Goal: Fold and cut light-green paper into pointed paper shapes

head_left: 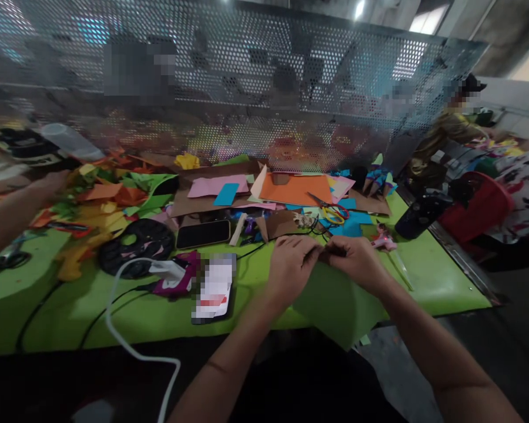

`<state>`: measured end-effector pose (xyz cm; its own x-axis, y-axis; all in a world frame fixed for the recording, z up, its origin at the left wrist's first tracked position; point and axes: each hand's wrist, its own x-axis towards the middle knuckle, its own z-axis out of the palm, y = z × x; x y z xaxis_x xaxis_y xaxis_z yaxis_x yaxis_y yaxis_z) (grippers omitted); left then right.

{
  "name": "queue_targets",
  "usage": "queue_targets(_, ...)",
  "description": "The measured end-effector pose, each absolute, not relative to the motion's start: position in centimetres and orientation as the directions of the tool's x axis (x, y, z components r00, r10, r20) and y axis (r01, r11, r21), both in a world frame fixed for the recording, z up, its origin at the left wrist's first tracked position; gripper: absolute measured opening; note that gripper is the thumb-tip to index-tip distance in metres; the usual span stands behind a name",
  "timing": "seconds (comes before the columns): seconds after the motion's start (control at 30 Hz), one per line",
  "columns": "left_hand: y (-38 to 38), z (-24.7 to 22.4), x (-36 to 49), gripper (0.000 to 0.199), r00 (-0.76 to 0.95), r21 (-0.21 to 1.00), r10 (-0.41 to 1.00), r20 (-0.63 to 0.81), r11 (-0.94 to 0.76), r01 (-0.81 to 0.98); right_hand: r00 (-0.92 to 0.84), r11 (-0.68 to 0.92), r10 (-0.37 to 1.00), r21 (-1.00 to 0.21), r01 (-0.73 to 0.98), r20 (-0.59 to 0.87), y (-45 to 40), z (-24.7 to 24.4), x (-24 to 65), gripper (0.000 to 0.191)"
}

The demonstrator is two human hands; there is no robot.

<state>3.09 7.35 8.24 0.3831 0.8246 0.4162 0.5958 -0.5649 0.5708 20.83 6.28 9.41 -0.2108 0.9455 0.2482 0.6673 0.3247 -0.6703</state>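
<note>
A sheet of green paper [341, 299] hangs from my two hands, its lower corner reaching past the table's front edge. My left hand [293, 263] pinches the sheet's top edge with closed fingers. Close beside it, my right hand [355, 258] grips the same edge, fingers curled in. The fingertips of both hands nearly meet, and the exact fold or grip between them is hidden. Beyond my hands lie scissors [332, 212] with red and yellow handles, on blue paper pieces [357, 222].
Left of my hands lie a lit phone [215, 288], a dark phone [203, 234], a tissue pack [176, 279] and a black round tray [136, 247]. Orange paper [295, 189] lies behind. A tumbler [417, 217] stands right. A co-worker's arm [20, 205] reaches in at left. A perforated metal panel [247, 76] closes the back.
</note>
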Motion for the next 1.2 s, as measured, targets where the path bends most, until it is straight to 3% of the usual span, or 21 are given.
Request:
queue_targets(0.13,7.8,7.6,2.5,0.019,0.327,0.604,0.83,0.452,-0.555,0.572,-0.204,0.304,0.952,-0.683,0.663,0.226,6.1,9.1,21.4,0.029)
queue_targets(0.4,10.1,6.3,-0.1,0.022,0.03,0.744,0.89,0.454,-0.398,0.536,-0.15,0.225,0.974,-0.68,0.698,0.168,5.0,8.1,25.9,0.029)
queue_targets(0.57,11.1,5.5,-2.2,0.023,-0.116,0.815,0.895,0.43,-0.329,0.477,-0.061,0.128,0.991,-0.772,0.622,0.116,4.0,7.0,29.7,0.034)
queue_targets(0.7,10.9,5.2,-2.4,0.025,-0.168,0.848,0.895,0.413,-0.311,0.43,0.072,0.139,0.97,-0.772,0.62,0.232,4.0,6.6,30.5,0.032)
queue_targets(0.8,10.2,5.2,-1.7,0.025,-0.097,0.848,0.906,0.412,-0.343,0.403,-0.027,0.299,0.924,-0.675,0.675,0.383,4.5,6.6,29.0,0.037)
queue_targets(0.87,9.4,5.4,-1.3,0.025,-0.076,0.833,0.892,0.446,-0.382,0.4,-0.156,0.41,0.891,-0.605,0.683,0.427,4.8,6.8,27.6,0.041)
queue_targets(1.0,7.6,6.2,-2.4,0.016,-0.047,0.741,0.793,0.608,-0.545,0.391,-0.249,0.548,0.808,-0.528,0.649,0.533,4.9,7.5,25.3,0.007)
queue_targets(1.13,4.9,6.5,-5.5,0.015,0.107,0.55,0.621,0.776,-0.751,0.365,-0.16,0.622,0.662,-0.417,0.663,0.733,3.8,7.5,24.4,0.017)
queue_targets(1.2,3.3,5.7,-7.2,0.022,0.213,0.483,0.605,0.767,-0.763,0.429,-0.166,0.65,0.606,-0.364,0.668,0.778,3.1,6.1,24.3,0.021)
